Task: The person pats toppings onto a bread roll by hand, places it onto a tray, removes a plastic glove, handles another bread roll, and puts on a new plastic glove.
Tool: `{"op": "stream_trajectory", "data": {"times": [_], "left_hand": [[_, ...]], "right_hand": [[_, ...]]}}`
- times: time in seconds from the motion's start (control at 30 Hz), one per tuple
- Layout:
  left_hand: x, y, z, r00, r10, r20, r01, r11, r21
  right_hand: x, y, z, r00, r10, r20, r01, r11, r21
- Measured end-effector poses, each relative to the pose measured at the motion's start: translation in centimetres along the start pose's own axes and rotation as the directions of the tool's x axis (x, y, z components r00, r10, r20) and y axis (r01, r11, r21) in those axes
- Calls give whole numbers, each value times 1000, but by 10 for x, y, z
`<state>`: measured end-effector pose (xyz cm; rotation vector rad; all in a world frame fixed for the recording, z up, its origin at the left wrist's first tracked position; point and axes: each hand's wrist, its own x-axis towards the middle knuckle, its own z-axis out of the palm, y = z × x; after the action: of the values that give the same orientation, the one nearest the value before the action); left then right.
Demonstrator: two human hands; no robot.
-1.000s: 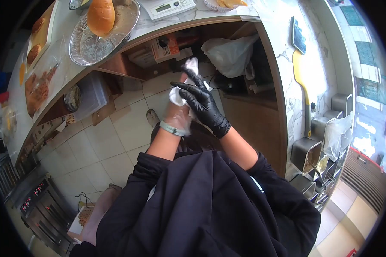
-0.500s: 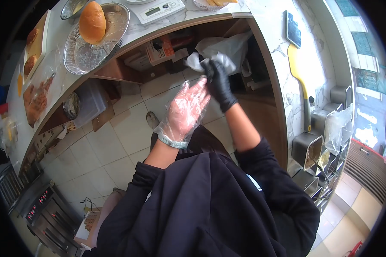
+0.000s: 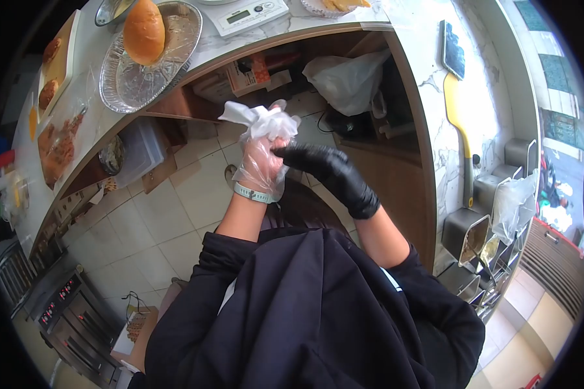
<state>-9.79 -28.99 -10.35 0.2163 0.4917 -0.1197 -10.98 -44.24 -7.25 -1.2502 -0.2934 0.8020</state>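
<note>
A crumpled white tissue (image 3: 266, 121) is gripped by my left hand (image 3: 263, 152), which wears a clear plastic glove with a pale band at the wrist. Black-gloved, my right hand (image 3: 331, 170) is beside it, with its fingertips at the left palm and its fingers pressed together. Whether anything is under those fingertips is hidden. Both hands are above the floor, in front of the counter's open shelf.
On the counter (image 3: 214, 44) are a foil tray (image 3: 126, 84), a bun (image 3: 144, 32) and a scale (image 3: 246, 14). A phone (image 3: 453, 48), a yellow spatula (image 3: 453, 104) and metal containers (image 3: 466, 235) are at the right. A white bag (image 3: 347, 81) hangs below.
The tissue has passed from my right hand to my left hand. My right hand has come down and back toward my body, and my left fingers have closed around the tissue.
</note>
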Motion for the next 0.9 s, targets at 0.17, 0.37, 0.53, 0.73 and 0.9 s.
{"op": "stream_trajectory", "data": {"times": [0.17, 0.37, 0.53, 0.73, 0.9], "left_hand": [[15, -36, -24, 994, -36, 99, 51, 987, -154], [14, -29, -28, 980, -192, 49, 195, 979, -57], [12, -13, -27, 984, -92, -152, 92, 996, -7], [58, -38, -31, 976, -147, -163, 169, 977, 128], [66, -37, -17, 983, -149, -109, 163, 979, 126]], "right_hand": [[62, 23, -44, 958, -62, -281, 234, 738, 633], [54, 60, -12, 834, -536, -132, 303, 646, -701], [15, 29, 22, 971, -1, -240, 64, 965, 255], [20, 178, -163, 662, -36, -749, 63, 998, 8], [46, 111, -271, 240, -101, -965, -46, 992, -115]]}}
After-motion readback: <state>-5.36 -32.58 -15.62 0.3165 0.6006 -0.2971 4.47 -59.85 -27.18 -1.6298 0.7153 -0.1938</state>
